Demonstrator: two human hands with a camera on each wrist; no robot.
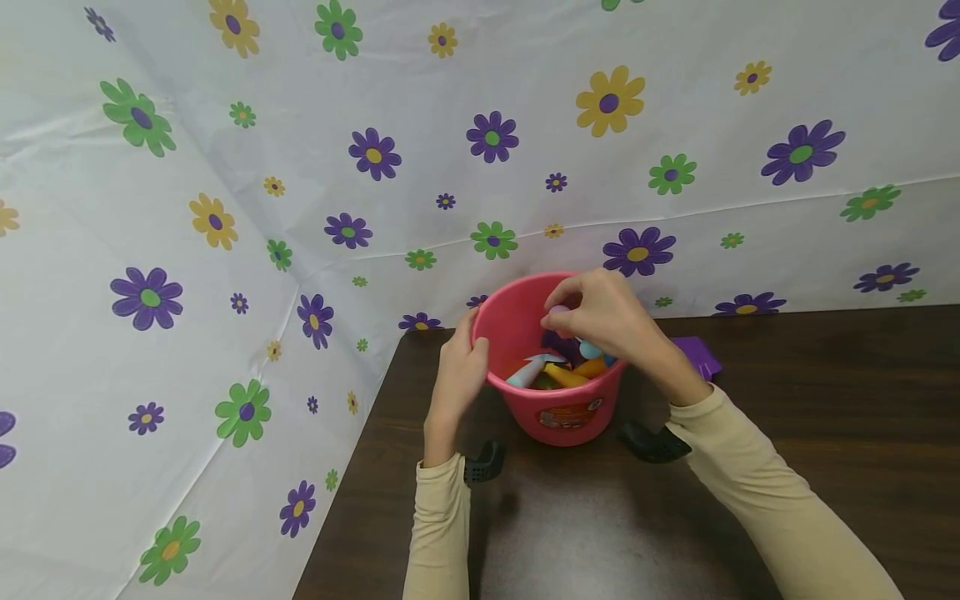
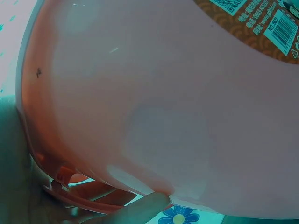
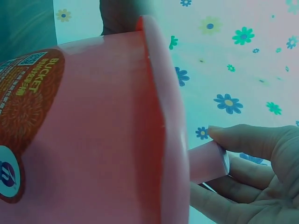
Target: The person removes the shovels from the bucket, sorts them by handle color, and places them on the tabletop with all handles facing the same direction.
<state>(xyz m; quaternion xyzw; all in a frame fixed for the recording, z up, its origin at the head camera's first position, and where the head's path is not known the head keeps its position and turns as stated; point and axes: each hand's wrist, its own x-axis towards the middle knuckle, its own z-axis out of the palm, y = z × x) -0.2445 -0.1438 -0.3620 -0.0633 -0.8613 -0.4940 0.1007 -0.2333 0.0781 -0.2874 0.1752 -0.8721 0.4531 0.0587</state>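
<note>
A pink bucket (image 1: 558, 417) stands on the dark table, tipped a little toward the camera, with an orange label on its front. My left hand (image 1: 459, 371) grips the bucket's left rim, thumb on the near side. Over the bucket's mouth, my right hand (image 1: 603, 312) pinches a small pink cylindrical piece (image 3: 210, 162) between thumb and fingers. The piece's lower part is hidden behind the rim in the right wrist view. Inside the bucket lie several colourful objects, among them a yellow piece (image 1: 564, 377), a pale blue-white piece (image 1: 527, 372) and a dark purple one.
A flat purple object (image 1: 697, 358) lies on the table (image 1: 825, 433) just right of the bucket. Behind and to the left hangs a white flower-patterned sheet (image 1: 420, 92), close behind the bucket. Dark wrist mounts (image 1: 655, 443) sit on both forearms.
</note>
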